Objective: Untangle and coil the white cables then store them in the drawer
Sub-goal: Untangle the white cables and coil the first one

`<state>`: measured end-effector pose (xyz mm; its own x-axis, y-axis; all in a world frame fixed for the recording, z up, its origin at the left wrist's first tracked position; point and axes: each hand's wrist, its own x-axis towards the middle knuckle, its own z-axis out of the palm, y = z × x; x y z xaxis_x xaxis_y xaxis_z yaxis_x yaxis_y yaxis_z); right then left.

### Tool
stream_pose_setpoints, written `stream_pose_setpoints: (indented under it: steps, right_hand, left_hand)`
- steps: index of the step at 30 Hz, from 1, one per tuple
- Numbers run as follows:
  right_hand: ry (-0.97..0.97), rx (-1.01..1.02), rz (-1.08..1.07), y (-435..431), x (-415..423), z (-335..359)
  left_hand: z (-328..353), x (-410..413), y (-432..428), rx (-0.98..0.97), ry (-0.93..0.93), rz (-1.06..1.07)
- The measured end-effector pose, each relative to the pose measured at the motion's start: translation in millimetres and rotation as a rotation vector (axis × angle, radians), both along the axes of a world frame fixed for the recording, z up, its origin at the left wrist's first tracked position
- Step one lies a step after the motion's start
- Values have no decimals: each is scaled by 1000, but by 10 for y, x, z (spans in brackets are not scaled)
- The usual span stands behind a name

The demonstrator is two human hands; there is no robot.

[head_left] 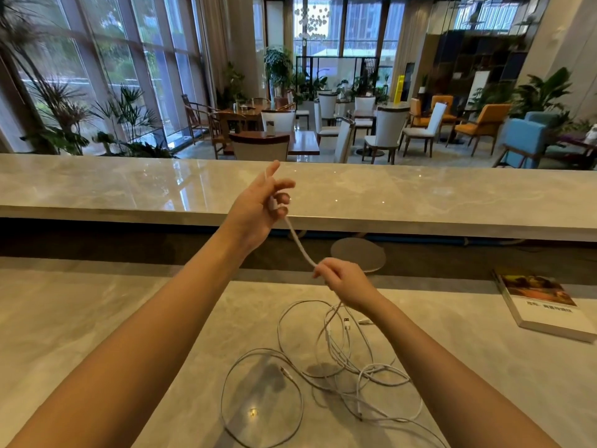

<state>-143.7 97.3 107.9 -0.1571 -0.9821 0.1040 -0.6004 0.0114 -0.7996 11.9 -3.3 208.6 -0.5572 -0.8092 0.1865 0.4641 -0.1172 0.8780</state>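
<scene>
A tangle of white cables lies in loose loops on the pale marble counter in front of me, with plug ends showing among the loops. One stretch of white cable is pulled taut in the air between my hands. My left hand is raised above the counter, with that cable's end pinched in its fingers. Lower and to the right, my right hand pinches the same cable, which runs from it down into the tangle. No drawer is in view.
A book lies on the counter at the right. Behind the counter runs a dark gap with a round grey disc, then a higher marble ledge. Beyond that is a lounge with chairs, tables and plants.
</scene>
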Motion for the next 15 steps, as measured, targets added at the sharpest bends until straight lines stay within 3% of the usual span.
stream_pose_setpoints:
  steps: [4, 6, 8, 11, 15]
  right_hand:
    - [455, -215, 162, 20, 248, 409]
    - [529, -371, 140, 36, 226, 592]
    - [570, -422, 110, 35, 129, 735]
    - [583, -392, 63, 21, -24, 901]
    - [364, -376, 61, -11, -197, 1037]
  left_hand:
    - [-178, -94, 72, -483, -530, 64]
    - [-241, -68, 100, -670, -703, 46]
    - [-245, -19, 146, -740, -831, -38]
    - [-210, 82, 181, -671, -964, -223]
    - [-193, 269, 141, -324, -653, -535]
